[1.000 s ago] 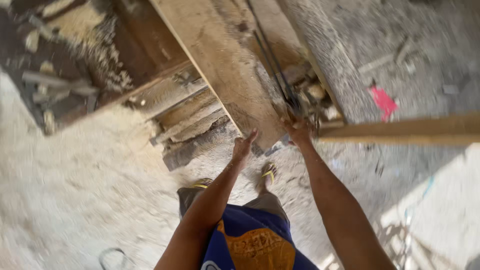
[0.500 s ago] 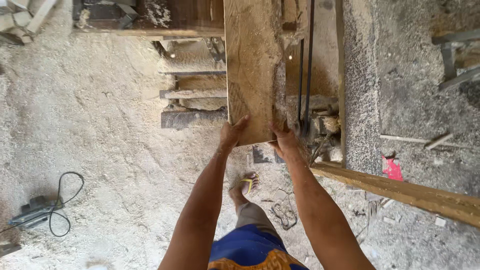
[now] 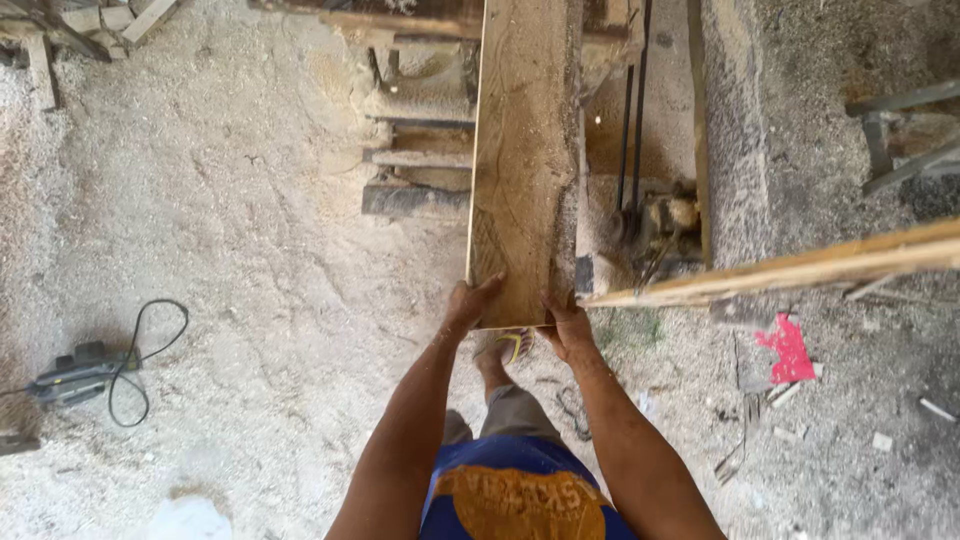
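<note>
Far left, a dark handheld power tool (image 3: 70,375) lies on the sawdust-covered floor (image 3: 250,250), its black cable (image 3: 145,350) looped just beside it. Up in the top left corner, a heap of pale wood offcuts (image 3: 90,25).

Moving in to the middle: the left hand (image 3: 468,303) is clamped on the near left corner of the long pale wooden plank (image 3: 522,160), fingers curled up onto its top face, thumb side along the edge. The plank runs straight away from the person, its far end out past the top edge of the view, resting over a dusty wooden frame of crossbars (image 3: 420,160). Below the plank's near end, a foot in a yellow sandal (image 3: 512,347) stands on the floor, and the person's blue and orange shirt (image 3: 520,495) fills the bottom.

The right hand (image 3: 570,325) grips the near right corner of the same plank, fingers wrapped under and around the end.

Just right of the plank, two dark metal rods (image 3: 633,110) run alongside it. Further right, a narrow light wooden beam (image 3: 790,268) slants across towards the right edge, and a scrap of red material (image 3: 788,350) lies on the floor below it.
</note>
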